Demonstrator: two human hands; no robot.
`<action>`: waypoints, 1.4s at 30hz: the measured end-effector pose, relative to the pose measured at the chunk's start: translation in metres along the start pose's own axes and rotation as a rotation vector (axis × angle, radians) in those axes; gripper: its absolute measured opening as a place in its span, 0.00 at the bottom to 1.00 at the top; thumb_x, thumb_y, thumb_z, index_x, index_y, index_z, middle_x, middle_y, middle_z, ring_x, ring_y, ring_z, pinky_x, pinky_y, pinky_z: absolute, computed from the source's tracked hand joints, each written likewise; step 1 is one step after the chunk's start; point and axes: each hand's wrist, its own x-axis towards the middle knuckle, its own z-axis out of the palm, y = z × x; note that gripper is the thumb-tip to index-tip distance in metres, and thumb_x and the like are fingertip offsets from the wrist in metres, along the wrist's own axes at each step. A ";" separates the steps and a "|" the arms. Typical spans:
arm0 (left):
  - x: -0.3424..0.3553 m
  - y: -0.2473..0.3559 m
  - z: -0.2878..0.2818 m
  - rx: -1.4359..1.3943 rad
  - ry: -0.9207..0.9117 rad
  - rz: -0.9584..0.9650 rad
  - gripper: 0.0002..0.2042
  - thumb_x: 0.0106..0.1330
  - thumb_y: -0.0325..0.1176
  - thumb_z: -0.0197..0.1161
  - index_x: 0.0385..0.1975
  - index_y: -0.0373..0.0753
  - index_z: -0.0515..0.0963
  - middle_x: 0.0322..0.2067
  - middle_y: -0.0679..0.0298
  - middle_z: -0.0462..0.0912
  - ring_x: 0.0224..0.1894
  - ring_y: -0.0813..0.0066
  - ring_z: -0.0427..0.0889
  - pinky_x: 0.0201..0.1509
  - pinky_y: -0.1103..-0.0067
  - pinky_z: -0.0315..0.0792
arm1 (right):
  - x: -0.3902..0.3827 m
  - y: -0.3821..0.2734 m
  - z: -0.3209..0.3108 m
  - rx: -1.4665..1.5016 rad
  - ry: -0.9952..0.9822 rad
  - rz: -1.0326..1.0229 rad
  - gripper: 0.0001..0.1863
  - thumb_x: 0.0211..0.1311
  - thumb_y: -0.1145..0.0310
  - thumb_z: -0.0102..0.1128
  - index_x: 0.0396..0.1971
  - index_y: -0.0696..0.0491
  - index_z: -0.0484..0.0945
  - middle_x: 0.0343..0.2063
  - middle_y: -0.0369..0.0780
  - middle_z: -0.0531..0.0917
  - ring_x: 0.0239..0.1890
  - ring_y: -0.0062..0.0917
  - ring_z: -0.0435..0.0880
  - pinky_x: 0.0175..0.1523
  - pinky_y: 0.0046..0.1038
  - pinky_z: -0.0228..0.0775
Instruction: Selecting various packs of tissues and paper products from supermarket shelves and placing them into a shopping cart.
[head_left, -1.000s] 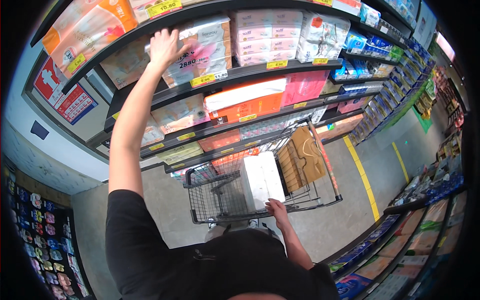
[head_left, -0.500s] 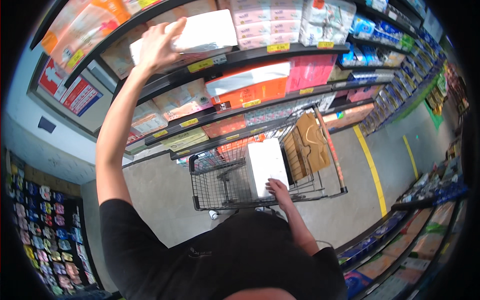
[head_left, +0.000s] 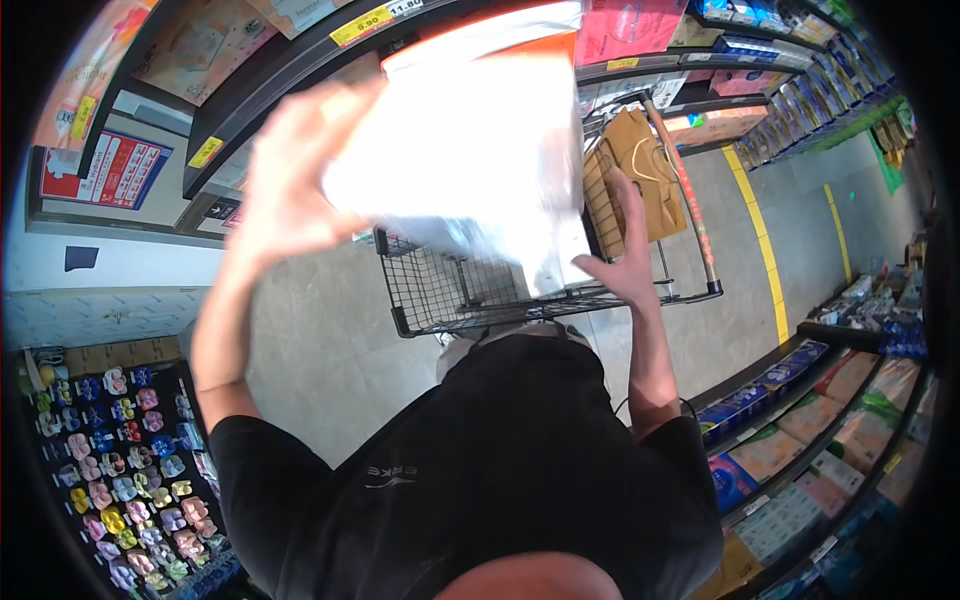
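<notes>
My left hand (head_left: pixel 300 170) grips the left end of a large white wrapped pack (head_left: pixel 460 150), held up over the shopping cart (head_left: pixel 440 290). Glare and motion blur wash out its surface. Below it, part of another white pack (head_left: pixel 558 262) shows in the cart, mostly hidden. At its right side my right hand (head_left: pixel 630 245) is open, thumb and fingers spread; whether the thumb touches a pack is unclear. A brown paper bag (head_left: pixel 650 180) with handles stands in the cart near the handlebar (head_left: pixel 690 200).
Dark shelves (head_left: pixel 290 75) with paper packs and yellow price tags run along the far side. A rack of small colourful slippers (head_left: pixel 120 470) stands at the lower left. More shelves (head_left: pixel 800 450) hold packs at the lower right. Yellow lines (head_left: pixel 765 250) mark the grey floor.
My left hand has brought the white pack from the upper shelf down over the cart. My right hand has moved off the top of the pack in the cart, and its fingers have spread.
</notes>
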 end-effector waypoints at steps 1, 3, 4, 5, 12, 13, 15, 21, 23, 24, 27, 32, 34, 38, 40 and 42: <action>-0.008 0.015 0.019 -0.012 -0.050 -0.015 0.38 0.35 0.36 0.71 0.55 0.42 0.72 0.50 0.55 0.75 0.50 0.58 0.75 0.55 0.65 0.69 | 0.002 -0.005 0.004 -0.008 -0.045 -0.001 0.58 0.34 0.57 0.76 0.66 0.58 0.50 0.64 0.51 0.58 0.68 0.42 0.55 0.69 0.38 0.48; -0.025 0.043 0.044 -0.094 -0.130 -0.073 0.38 0.34 0.34 0.71 0.56 0.44 0.72 0.49 0.56 0.74 0.50 0.57 0.74 0.56 0.65 0.67 | -0.005 0.005 0.021 -0.013 -0.122 -0.051 0.65 0.26 0.54 0.79 0.66 0.58 0.49 0.63 0.51 0.58 0.67 0.43 0.56 0.68 0.39 0.50; -0.032 0.050 0.054 -0.177 -0.157 -0.113 0.39 0.33 0.33 0.72 0.56 0.44 0.72 0.49 0.56 0.74 0.51 0.57 0.73 0.57 0.65 0.66 | -0.008 0.004 0.018 -0.016 -0.123 -0.041 0.65 0.26 0.54 0.79 0.66 0.58 0.49 0.63 0.51 0.58 0.67 0.43 0.56 0.68 0.39 0.50; -0.041 0.050 0.065 -0.180 -0.159 -0.116 0.39 0.33 0.33 0.72 0.56 0.44 0.72 0.49 0.56 0.74 0.51 0.57 0.73 0.57 0.65 0.66 | -0.010 0.004 0.017 0.072 -0.201 0.049 0.65 0.26 0.54 0.79 0.66 0.58 0.49 0.63 0.52 0.60 0.66 0.43 0.58 0.67 0.39 0.53; -0.102 0.036 0.125 -0.390 -0.179 -0.403 0.41 0.34 0.33 0.73 0.57 0.40 0.69 0.54 0.54 0.72 0.58 0.54 0.70 0.63 0.61 0.60 | -0.025 0.013 0.045 0.150 -0.219 0.051 0.56 0.27 0.54 0.78 0.61 0.58 0.60 0.55 0.48 0.67 0.56 0.37 0.69 0.60 0.36 0.60; -0.112 0.033 0.132 -0.323 -0.200 -0.448 0.40 0.35 0.33 0.73 0.58 0.40 0.68 0.55 0.53 0.72 0.58 0.54 0.69 0.64 0.61 0.58 | -0.024 0.013 0.053 0.099 -0.225 0.027 0.55 0.27 0.54 0.78 0.61 0.58 0.60 0.54 0.49 0.68 0.56 0.38 0.69 0.59 0.37 0.61; -0.134 0.031 0.144 -0.253 -0.224 -0.507 0.40 0.37 0.32 0.72 0.59 0.39 0.67 0.56 0.53 0.71 0.59 0.54 0.68 0.65 0.60 0.57 | -0.021 0.011 0.072 0.009 -0.229 -0.033 0.53 0.28 0.56 0.78 0.59 0.58 0.63 0.50 0.48 0.71 0.53 0.39 0.71 0.57 0.37 0.63; -0.212 0.046 0.184 -0.349 0.018 -0.974 0.32 0.50 0.32 0.71 0.57 0.34 0.68 0.51 0.50 0.75 0.52 0.56 0.75 0.54 0.70 0.69 | -0.031 0.024 0.150 -0.053 -0.222 0.220 0.49 0.30 0.59 0.77 0.58 0.57 0.64 0.44 0.46 0.74 0.48 0.38 0.73 0.52 0.35 0.66; -0.228 0.059 0.189 -0.385 0.052 -1.097 0.26 0.51 0.32 0.71 0.52 0.34 0.72 0.43 0.52 0.79 0.43 0.64 0.79 0.44 0.74 0.73 | -0.039 0.040 0.173 -0.094 -0.182 0.384 0.48 0.33 0.59 0.76 0.58 0.57 0.64 0.44 0.46 0.74 0.47 0.39 0.73 0.51 0.36 0.66; -0.235 0.066 0.191 -0.386 0.056 -1.108 0.26 0.51 0.32 0.71 0.52 0.34 0.72 0.43 0.52 0.79 0.43 0.64 0.79 0.44 0.74 0.73 | -0.039 0.051 0.180 -0.095 -0.193 0.382 0.48 0.33 0.59 0.76 0.58 0.57 0.64 0.44 0.46 0.74 0.47 0.39 0.73 0.51 0.36 0.66; -0.263 0.081 0.203 -0.580 -0.008 -1.208 0.24 0.53 0.32 0.70 0.50 0.35 0.74 0.40 0.54 0.80 0.39 0.66 0.81 0.40 0.75 0.74 | -0.036 0.065 0.203 -0.123 -0.302 0.633 0.51 0.32 0.54 0.74 0.60 0.54 0.60 0.43 0.48 0.73 0.50 0.40 0.72 0.51 0.37 0.66; -0.282 0.092 0.207 -0.754 -0.152 -1.222 0.22 0.56 0.35 0.68 0.49 0.33 0.75 0.40 0.54 0.81 0.40 0.68 0.81 0.40 0.76 0.74 | -0.050 0.098 0.243 -0.403 -0.254 0.828 0.53 0.30 0.50 0.73 0.62 0.52 0.58 0.45 0.51 0.71 0.50 0.43 0.70 0.52 0.42 0.65; -0.291 0.093 0.208 -0.775 -0.142 -1.202 0.22 0.56 0.35 0.67 0.50 0.32 0.74 0.40 0.53 0.81 0.40 0.68 0.81 0.44 0.75 0.75 | -0.051 0.112 0.254 -0.465 -0.242 0.843 0.54 0.30 0.49 0.73 0.62 0.51 0.58 0.45 0.51 0.70 0.50 0.44 0.70 0.53 0.43 0.64; -0.302 0.090 0.202 -0.806 -0.190 -1.267 0.23 0.57 0.37 0.67 0.50 0.32 0.74 0.41 0.52 0.81 0.44 0.66 0.81 0.47 0.74 0.74 | -0.044 0.129 0.269 -0.586 -0.243 0.888 0.57 0.27 0.45 0.73 0.63 0.50 0.57 0.44 0.52 0.70 0.50 0.45 0.71 0.52 0.44 0.66; -0.309 0.087 0.198 -0.796 -0.211 -1.289 0.23 0.57 0.37 0.67 0.51 0.33 0.74 0.42 0.52 0.81 0.45 0.66 0.81 0.45 0.74 0.74 | -0.040 0.134 0.276 -0.635 -0.221 0.951 0.56 0.28 0.46 0.73 0.62 0.50 0.57 0.44 0.52 0.70 0.50 0.45 0.71 0.52 0.45 0.66; -0.317 0.083 0.198 -0.803 -0.200 -1.307 0.23 0.57 0.38 0.67 0.51 0.33 0.74 0.43 0.52 0.81 0.45 0.65 0.81 0.44 0.74 0.74 | -0.042 0.139 0.282 -0.626 -0.225 0.925 0.56 0.28 0.47 0.74 0.62 0.50 0.57 0.44 0.51 0.70 0.49 0.45 0.71 0.53 0.44 0.64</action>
